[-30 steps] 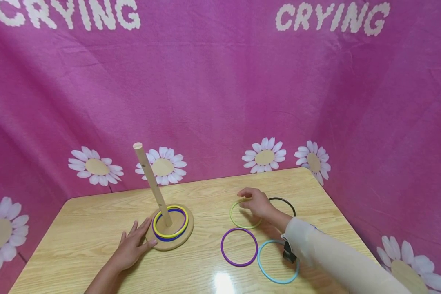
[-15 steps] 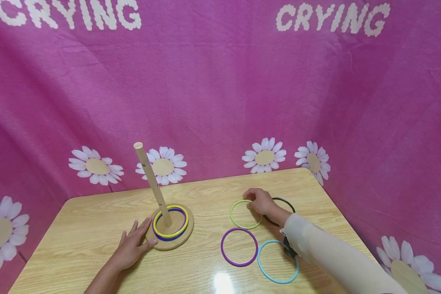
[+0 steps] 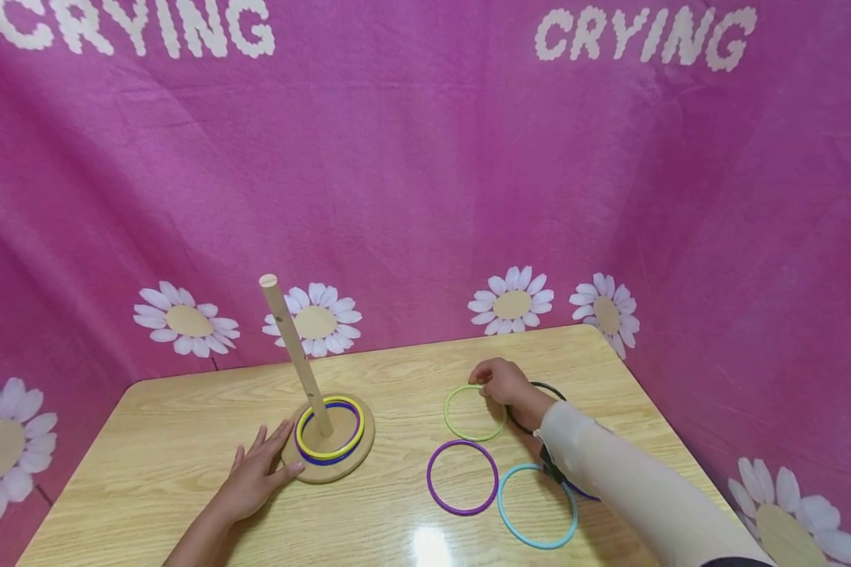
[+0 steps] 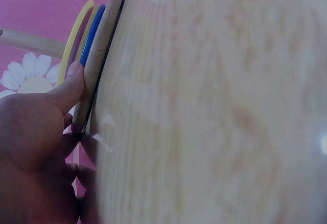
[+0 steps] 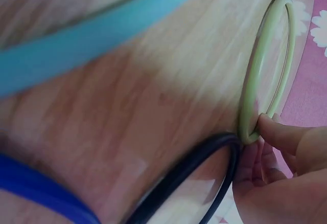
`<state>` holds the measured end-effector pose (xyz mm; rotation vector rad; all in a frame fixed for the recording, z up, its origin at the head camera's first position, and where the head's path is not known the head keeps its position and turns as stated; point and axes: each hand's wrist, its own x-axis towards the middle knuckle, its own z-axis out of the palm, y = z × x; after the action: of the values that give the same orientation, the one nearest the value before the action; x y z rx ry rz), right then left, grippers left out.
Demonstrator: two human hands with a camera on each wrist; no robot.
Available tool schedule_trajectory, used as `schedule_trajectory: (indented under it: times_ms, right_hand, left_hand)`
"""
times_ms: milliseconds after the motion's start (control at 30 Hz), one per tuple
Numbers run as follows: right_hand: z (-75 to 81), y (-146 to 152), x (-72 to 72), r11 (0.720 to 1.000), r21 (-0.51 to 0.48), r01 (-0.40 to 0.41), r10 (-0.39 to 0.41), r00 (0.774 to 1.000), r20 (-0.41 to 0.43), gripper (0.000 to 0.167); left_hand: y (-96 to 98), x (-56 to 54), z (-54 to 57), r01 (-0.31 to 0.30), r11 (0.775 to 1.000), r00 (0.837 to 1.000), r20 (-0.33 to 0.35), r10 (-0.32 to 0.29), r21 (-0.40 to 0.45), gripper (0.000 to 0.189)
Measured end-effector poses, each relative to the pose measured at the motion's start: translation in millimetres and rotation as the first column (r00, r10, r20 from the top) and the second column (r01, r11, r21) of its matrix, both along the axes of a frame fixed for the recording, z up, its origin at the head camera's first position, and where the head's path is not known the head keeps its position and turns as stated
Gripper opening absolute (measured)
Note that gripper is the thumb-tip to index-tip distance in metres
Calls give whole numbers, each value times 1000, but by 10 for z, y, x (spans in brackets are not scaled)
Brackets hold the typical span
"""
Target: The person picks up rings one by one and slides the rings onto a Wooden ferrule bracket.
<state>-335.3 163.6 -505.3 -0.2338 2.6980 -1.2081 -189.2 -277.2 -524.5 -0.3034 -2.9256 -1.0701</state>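
Lime ring [image 5: 255,65] right of the head frame's centre, upper edge pinched by the right hand [image 3: 505,383], the nearer one; well apart, left of centre, the wooden peg [image 3: 292,346], left hand [image 3: 254,476] touching its base [image 3: 336,475], fingers spread.

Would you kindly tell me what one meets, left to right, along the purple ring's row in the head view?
Left hand, wooden base, purple ring, light blue ring, right sleeve.
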Motion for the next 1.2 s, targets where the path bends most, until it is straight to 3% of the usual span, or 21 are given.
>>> schedule_trajectory:
  times_ms: [167, 400, 533, 733, 900, 1000, 1200]
  right_hand:
    - [3, 7, -62, 1000, 18, -20, 20, 1000, 8, 27]
    - [30, 14, -130, 976, 183, -118, 129, 991, -47, 27]
    - [64, 18, -133, 973, 193, -124, 134, 990, -42, 25]
    - [53, 33, -150, 988, 122, -97, 101, 995, -20, 20]
    - [28, 66, -139, 997, -8, -82, 82, 997, -9, 16]
    - [7, 93, -148, 992, -109, -66, 70, 997, 28, 16]
    - [-24, 117, -189, 979, -202, -36, 51, 996, 70, 16]
  left_hand:
    - [-1, -10, 12, 1, 1000, 1000, 19, -1, 10, 79]
    - [-14, -20, -10, 0, 1000, 1000, 19, 0, 1, 80]
    - [-15, -18, -18, 0, 1000, 1000, 8, 0, -1, 80]
    - [-10, -15, -11, -1, 1000, 1000, 9, 1, -1, 80]
    - [-5, -11, -10, 1, 1000, 1000, -2, -1, -4, 80]
    - [-8, -12, -14, 3, 1000, 1000, 0, -3, -5, 80]
    - [-18, -18, -28, 5, 1000, 1000, 0, -5, -6, 80]
